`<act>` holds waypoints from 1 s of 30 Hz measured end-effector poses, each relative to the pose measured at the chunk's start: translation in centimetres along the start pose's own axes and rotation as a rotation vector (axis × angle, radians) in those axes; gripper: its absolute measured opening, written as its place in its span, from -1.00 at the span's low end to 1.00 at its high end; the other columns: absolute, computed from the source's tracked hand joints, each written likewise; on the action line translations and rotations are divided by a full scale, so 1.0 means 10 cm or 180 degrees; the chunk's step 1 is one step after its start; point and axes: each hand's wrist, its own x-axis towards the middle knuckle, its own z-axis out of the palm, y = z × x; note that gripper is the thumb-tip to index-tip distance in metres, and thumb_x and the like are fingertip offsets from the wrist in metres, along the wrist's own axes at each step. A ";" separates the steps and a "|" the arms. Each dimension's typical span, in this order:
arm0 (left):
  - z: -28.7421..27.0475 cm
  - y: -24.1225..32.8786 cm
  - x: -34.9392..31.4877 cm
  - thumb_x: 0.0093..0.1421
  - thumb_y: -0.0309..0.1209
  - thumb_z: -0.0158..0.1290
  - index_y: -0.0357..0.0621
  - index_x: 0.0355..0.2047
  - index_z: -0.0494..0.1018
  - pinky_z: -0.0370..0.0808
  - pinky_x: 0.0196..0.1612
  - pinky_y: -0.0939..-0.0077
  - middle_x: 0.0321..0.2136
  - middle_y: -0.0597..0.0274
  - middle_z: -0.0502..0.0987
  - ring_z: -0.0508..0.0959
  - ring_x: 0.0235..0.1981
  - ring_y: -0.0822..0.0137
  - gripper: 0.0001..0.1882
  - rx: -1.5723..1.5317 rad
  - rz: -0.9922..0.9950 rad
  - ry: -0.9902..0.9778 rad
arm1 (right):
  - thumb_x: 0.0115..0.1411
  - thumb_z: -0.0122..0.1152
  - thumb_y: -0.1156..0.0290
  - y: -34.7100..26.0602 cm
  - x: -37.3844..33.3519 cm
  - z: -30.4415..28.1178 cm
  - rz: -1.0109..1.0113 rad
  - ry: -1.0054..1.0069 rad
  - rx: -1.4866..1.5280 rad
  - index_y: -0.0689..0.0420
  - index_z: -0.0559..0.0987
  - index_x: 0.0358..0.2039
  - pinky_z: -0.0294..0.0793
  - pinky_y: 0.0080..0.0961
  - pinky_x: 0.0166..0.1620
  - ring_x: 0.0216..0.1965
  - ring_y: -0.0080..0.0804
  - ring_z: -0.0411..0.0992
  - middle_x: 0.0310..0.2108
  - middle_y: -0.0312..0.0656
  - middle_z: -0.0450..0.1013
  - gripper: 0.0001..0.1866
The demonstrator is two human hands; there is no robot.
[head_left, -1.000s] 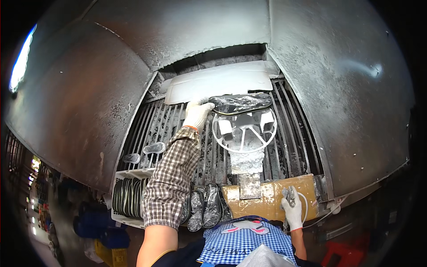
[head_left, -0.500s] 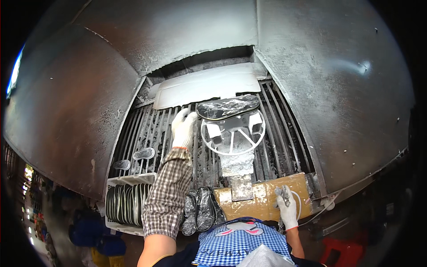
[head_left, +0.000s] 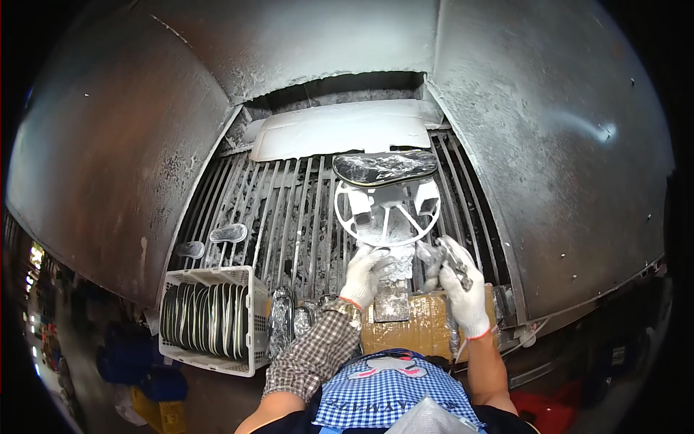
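Shoe sole, dark and coated with a shiny film, lies flat on top of the white wheel-shaped stand, at the far rim of that wheel. Nearer the person than the wheel, the left hand in a white glove rests on the stand's crusted post, fingers curled loosely against it; whether they grip it I cannot tell. The right hand, also gloved, is just right of the post and closes around a spray gun, whose nozzle is hard to make out under the grime. Left of the wheel, two more soles lie on the metal grate, and two lie at its near edge. A white crate further left holds a row of upright soles, too tightly packed to count. Beyond the wheel sits one white board. Cardboard below the post is partly hidden by both hands.
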 end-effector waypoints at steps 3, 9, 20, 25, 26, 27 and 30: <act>0.18 0.05 -0.04 0.35 -0.51 0.11 -0.21 0.22 0.47 0.66 -0.03 0.26 -0.01 0.15 0.66 0.69 -0.11 0.23 -0.58 -0.0144 -0.0003 -0.0057 | 0.48 0.20 0.43 -0.21 0.15 0.28 0.0204 -0.0412 -0.0025 0.34 0.28 0.47 0.60 -0.64 -0.11 -0.11 -0.54 0.58 0.04 -0.10 0.57 -0.37; 0.48 0.28 -0.17 0.36 -0.56 0.01 -0.21 -0.17 0.48 0.73 -0.07 0.18 -0.11 0.09 0.60 0.69 -0.06 0.16 -0.92 -0.0279 -0.0269 -0.0196 | 0.35 0.26 0.47 -0.32 0.34 0.62 -0.0483 -0.0436 -0.0291 0.38 0.45 0.35 0.34 -0.30 0.36 0.28 -0.22 0.42 0.20 0.07 0.50 -0.42; 0.27 0.10 -0.01 0.38 -0.55 0.05 -0.44 0.12 0.48 0.69 0.11 0.08 0.00 -0.12 0.65 0.70 0.02 0.01 -0.67 -0.0161 -0.0235 -0.0252 | 0.40 0.22 0.50 -0.19 0.57 0.51 -0.0760 -0.0127 -0.0636 0.43 0.45 0.33 0.41 -0.35 0.33 0.27 -0.21 0.47 0.28 0.08 0.46 -0.47; 0.16 0.06 0.02 0.38 -0.54 0.05 -0.38 0.20 0.45 0.68 0.10 0.07 0.05 -0.06 0.65 0.69 0.07 0.04 -0.61 -0.0111 -0.0365 -0.0175 | 0.43 0.22 0.48 -0.19 0.53 0.45 -0.0357 0.0163 -0.0469 0.41 0.44 0.35 0.44 -0.37 0.30 0.27 -0.25 0.47 0.29 0.07 0.45 -0.47; 0.16 0.06 0.02 0.38 -0.54 0.06 -0.40 0.14 0.48 0.69 0.10 0.06 0.01 -0.07 0.66 0.69 0.04 0.02 -0.65 -0.0143 -0.0355 -0.0145 | 0.44 0.22 0.47 -0.21 0.53 0.43 -0.0359 0.0159 -0.0455 0.41 0.44 0.36 0.46 -0.39 0.28 0.25 -0.27 0.48 0.29 0.06 0.45 -0.47; 0.16 0.05 0.02 0.38 -0.53 0.08 -0.42 0.09 0.50 0.69 0.09 0.04 -0.03 -0.09 0.66 0.70 0.01 0.01 -0.69 -0.0172 -0.0350 -0.0119 | 0.45 0.22 0.46 -0.20 0.53 0.40 -0.0400 0.0148 -0.0487 0.39 0.43 0.37 0.51 -0.44 0.19 0.15 -0.35 0.52 0.27 0.03 0.46 -0.46; 0.15 0.04 0.02 0.38 -0.53 0.09 -0.45 0.03 0.53 0.69 0.09 0.01 -0.06 -0.11 0.67 0.70 0.00 0.00 -0.72 -0.0233 -0.0357 -0.0076 | 0.47 0.21 0.44 -0.22 0.52 0.33 -0.0511 0.0141 -0.0528 0.36 0.41 0.39 0.58 -0.55 0.01 -0.06 -0.52 0.55 0.21 -0.06 0.51 -0.46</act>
